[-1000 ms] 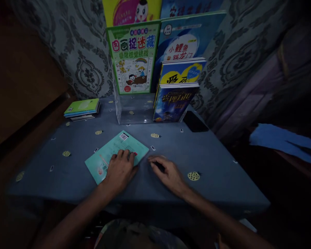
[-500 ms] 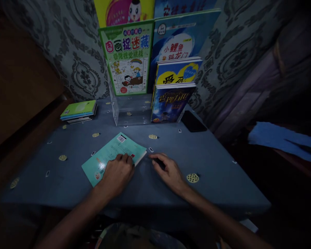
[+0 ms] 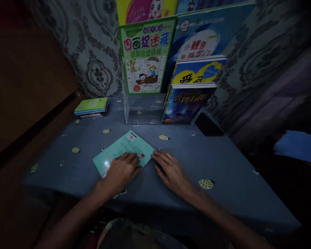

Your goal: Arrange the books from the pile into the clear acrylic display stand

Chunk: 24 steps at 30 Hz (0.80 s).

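Note:
A teal book (image 3: 131,147) lies slantwise on the table, back cover up, with a barcode at its far corner. My left hand (image 3: 123,170) rests on its near part, fingers laid over the cover and the thumb by the near right edge. At the book's right corner is my right hand (image 3: 172,173), fingers stretched together and the tips touching or almost touching the corner. Its thumb stands apart below. Both hands are open. The underside of the book is hidden.
A clear stand (image 3: 142,119) behind holds several upright books, among them a green picture book (image 3: 147,55) and a dark blue book (image 3: 188,103). Several books are stacked (image 3: 92,105) at the far left. A black flat object (image 3: 208,125) lies right of the stand.
The view has shifted, so the scene sits farther right. My right hand has closed the gap to the book's right corner, its fingers straightening. My left hand stays on the book, its fingers flatter.

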Motion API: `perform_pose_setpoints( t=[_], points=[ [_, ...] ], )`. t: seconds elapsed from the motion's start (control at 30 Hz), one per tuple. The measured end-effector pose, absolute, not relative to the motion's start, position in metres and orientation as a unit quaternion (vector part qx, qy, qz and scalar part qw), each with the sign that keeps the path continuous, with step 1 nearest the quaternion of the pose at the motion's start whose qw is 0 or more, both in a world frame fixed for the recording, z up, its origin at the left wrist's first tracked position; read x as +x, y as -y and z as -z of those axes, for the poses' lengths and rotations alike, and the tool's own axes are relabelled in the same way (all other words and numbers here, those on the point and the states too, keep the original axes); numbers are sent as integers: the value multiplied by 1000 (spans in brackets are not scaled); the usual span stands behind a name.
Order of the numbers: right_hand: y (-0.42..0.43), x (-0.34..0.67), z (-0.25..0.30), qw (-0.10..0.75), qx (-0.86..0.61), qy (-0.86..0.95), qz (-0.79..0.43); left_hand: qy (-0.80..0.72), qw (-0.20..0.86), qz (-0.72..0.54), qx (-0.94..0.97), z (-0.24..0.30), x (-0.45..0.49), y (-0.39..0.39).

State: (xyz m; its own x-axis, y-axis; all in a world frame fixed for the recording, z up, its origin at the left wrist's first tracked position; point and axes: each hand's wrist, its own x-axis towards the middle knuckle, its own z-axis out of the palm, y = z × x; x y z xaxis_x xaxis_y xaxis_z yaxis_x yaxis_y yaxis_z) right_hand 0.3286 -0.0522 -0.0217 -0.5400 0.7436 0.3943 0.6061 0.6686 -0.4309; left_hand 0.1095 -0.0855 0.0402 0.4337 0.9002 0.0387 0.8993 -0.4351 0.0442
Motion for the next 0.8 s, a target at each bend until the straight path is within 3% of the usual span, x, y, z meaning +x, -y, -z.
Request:
perform_pose_setpoints(
  t=[0.27, 0.47, 0.6, 0.8],
  points=[
    [75, 307, 28, 285, -395, 856, -173, -670, 37, -65, 739, -31, 4, 92],
    [5, 281, 27, 275, -387, 852, -219, -683, 11, -68, 727, -27, 9, 102],
    [-20, 273, 27, 283, -372, 851, -240, -607, -7, -93, 789, -26, 26, 113],
    [9, 272, 27, 308, -360, 848, -237, -491, -12, -106, 865, -12, 53, 125]
  ],
)
